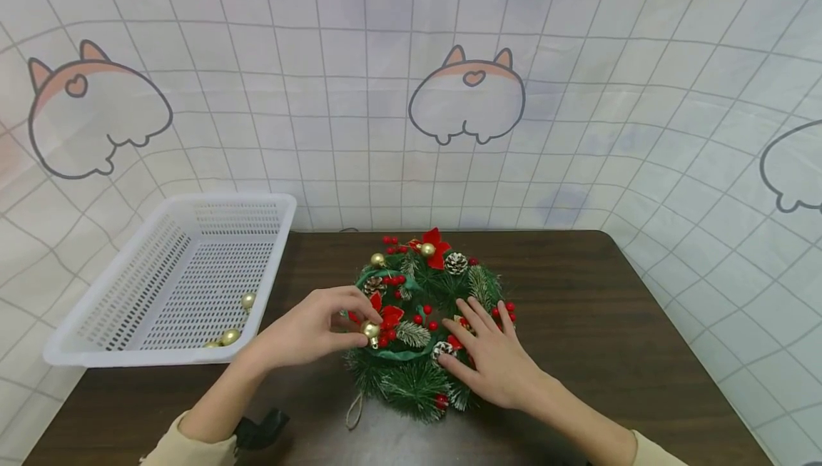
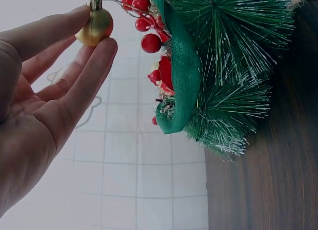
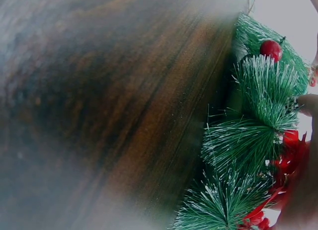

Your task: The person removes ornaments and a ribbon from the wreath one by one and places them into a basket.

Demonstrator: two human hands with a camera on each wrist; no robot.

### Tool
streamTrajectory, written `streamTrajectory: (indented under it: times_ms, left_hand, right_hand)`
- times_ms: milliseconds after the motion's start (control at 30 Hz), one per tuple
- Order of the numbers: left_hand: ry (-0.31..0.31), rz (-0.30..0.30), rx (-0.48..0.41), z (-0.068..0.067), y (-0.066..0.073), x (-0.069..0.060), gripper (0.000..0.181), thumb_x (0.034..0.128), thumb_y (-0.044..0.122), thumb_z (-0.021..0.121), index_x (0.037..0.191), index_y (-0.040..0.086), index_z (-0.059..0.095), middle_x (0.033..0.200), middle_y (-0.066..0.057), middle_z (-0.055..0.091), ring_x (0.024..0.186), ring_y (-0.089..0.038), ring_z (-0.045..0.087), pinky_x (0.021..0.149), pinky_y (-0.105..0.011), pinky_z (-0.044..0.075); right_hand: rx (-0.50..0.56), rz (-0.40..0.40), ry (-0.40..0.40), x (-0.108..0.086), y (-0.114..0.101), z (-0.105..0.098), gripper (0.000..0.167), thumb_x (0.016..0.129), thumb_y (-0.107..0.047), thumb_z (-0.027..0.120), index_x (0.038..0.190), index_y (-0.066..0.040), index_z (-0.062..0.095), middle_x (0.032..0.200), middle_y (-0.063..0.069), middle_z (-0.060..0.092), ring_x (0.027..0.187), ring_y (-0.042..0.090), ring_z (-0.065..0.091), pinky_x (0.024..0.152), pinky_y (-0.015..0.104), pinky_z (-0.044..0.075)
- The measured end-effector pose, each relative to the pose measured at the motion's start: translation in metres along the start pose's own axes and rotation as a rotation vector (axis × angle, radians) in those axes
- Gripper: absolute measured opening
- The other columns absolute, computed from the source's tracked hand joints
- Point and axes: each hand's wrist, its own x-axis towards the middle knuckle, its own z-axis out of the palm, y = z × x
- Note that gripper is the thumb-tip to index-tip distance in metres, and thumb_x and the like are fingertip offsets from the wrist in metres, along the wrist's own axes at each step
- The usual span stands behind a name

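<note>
A green wreath (image 1: pixel 414 384) with red flowers, berries and pine cones lies on the table. My left hand (image 1: pixel 321 329) pinches a gold ball (image 1: pixel 371 330) above the wreath's left side. In the left wrist view, the thumb and fingers of the left hand (image 2: pixel 54 76) hold the gold ball (image 2: pixel 96 27), beside red berries (image 2: pixel 151 42) and a green ribbon (image 2: pixel 185 76). My right hand (image 1: pixel 494 359) rests with spread fingers on the wreath's right side, by a snowy pine cone (image 1: pixel 443 350). In the right wrist view, part of that hand (image 3: pixel 303 180) shows at the right edge.
A white basket (image 1: pixel 272 266) stands at the left with several gold balls inside, one of them a gold ball (image 1: pixel 247 300) by its right wall. A twine loop (image 1: pixel 354 412) sticks out at the wreath's lower left. The dark wooden table (image 1: pixel 578 295) meets a tiled-pattern curtain (image 1: pixel 359 95) behind.
</note>
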Motion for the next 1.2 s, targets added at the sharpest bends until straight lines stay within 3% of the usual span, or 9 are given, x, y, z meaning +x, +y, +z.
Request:
streamTrajectory:
  times_ms: [400,633,867,1033,1200]
  left_hand:
    - [-0.09,0.005,-0.064,-0.007,-0.008,-0.008,0.028,0.0885,-0.007,0.076,0.108,0.012,0.074,0.115,0.004,0.068,0.106,-0.016,0.067,0.09,-0.032,0.057]
    - [-0.004,0.02,0.025,-0.014,-0.015,-0.013,0.029,0.0867,-0.004,0.08,0.108,0.016,0.074,0.109,0.003,0.068,0.098,-0.014,0.067,0.087,-0.031,0.058]
    - [0.106,-0.012,0.033,-0.017,-0.019,-0.017,0.028,0.0871,0.003,0.082,0.111,0.015,0.075,0.108,0.005,0.067,0.091,-0.017,0.062,0.084,-0.032,0.06]
    - [0.116,-0.029,0.019,-0.017,-0.02,-0.018,0.023,0.0926,0.01,0.078,0.115,0.012,0.075,0.11,0.002,0.069,0.099,-0.019,0.062,0.085,-0.032,0.059]
    - [0.093,0.017,-0.004,-0.016,-0.018,-0.017,0.021,0.0961,0.009,0.074,0.115,0.018,0.074,0.112,-0.002,0.07,0.101,-0.016,0.065,0.087,-0.034,0.059]
  right_hand:
    - [0.012,0.001,-0.004,0.0,0.001,0.001,0.069,0.103,-0.063,0.045,0.15,-0.013,0.054,0.164,0.017,0.03,0.154,0.038,0.016,0.116,0.071,-0.005]
    - [0.008,0.0,0.0,0.0,-0.001,0.001,0.068,0.103,-0.063,0.046,0.15,-0.014,0.054,0.164,0.018,0.03,0.154,0.038,0.016,0.116,0.071,-0.005]
    - [0.004,-0.005,0.009,0.0,-0.001,0.001,0.069,0.103,-0.063,0.046,0.149,-0.013,0.055,0.164,0.018,0.031,0.154,0.038,0.017,0.116,0.071,-0.004]
    - [-0.003,-0.012,0.014,-0.001,-0.001,0.001,0.068,0.104,-0.062,0.046,0.15,-0.012,0.055,0.164,0.018,0.03,0.153,0.038,0.018,0.116,0.071,-0.003]
    - [-0.004,-0.007,0.011,-0.001,-0.001,0.0,0.068,0.103,-0.062,0.046,0.15,-0.013,0.055,0.164,0.018,0.03,0.154,0.038,0.018,0.116,0.071,-0.001]
